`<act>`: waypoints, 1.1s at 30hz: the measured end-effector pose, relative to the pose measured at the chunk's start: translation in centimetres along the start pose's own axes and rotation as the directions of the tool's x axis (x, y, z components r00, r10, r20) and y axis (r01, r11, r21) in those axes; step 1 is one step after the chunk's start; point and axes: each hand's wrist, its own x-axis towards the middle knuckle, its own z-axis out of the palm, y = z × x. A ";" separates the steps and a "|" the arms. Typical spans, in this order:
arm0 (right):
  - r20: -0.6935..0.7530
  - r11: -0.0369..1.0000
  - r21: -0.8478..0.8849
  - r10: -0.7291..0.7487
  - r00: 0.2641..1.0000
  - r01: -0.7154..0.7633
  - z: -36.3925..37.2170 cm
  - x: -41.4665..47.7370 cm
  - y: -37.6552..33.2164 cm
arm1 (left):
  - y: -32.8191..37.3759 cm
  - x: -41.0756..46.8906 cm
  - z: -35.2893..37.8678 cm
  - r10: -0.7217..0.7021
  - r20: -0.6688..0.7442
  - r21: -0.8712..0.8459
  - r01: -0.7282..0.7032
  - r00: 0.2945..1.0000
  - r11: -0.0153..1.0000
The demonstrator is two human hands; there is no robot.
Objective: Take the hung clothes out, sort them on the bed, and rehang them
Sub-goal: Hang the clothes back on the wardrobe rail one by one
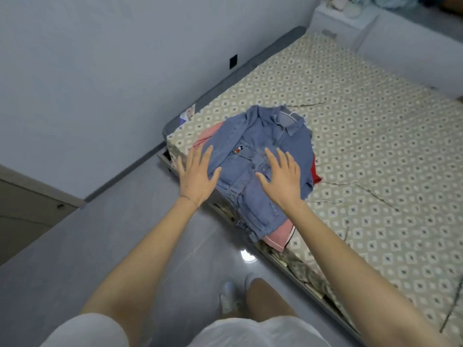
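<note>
A blue denim jacket (pixel 260 146) with a small cartoon patch lies on top of a pile at the near corner of the bed (pixel 363 136). Under it show a pink garment (pixel 279 234) and the edge of a red garment (pixel 315 172). My left hand (pixel 198 175) is spread flat at the jacket's left edge, fingers straight. Over the jacket's lower right part my right hand (pixel 280 177) is spread too, with its fingers straight. Neither hand holds anything. No hangers are in view.
The bed carries a beige sheet with a diamond pattern and runs along the wall to the back right. A white ledge (pixel 350 18) with small items stands past the bed's far end. Grey floor (pixel 75 246) lies to the left, with a wooden cabinet (pixel 27 211) at the left edge.
</note>
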 end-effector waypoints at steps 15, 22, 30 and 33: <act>0.025 0.975 0.045 0.219 0.975 -0.220 0.8 16.9 8.5 | 6.3 20.6 6.0 0.127 0.143 -0.022 -0.125 0.982 0.992; 0.053 0.942 0.063 0.327 0.944 -0.330 3.3 23.0 11.3 | 6.6 29.1 10.7 0.145 0.268 0.011 -0.154 0.953 0.988; 0.102 0.841 0.086 0.526 0.844 -0.535 10.6 31.1 17.2 | 6.4 39.9 22.6 0.230 0.372 -0.005 -0.246 0.899 0.969; 0.091 0.796 0.115 0.587 0.805 -0.594 13.6 34.1 19.8 | 7.5 42.7 27.9 0.249 0.410 -0.044 -0.254 0.877 0.966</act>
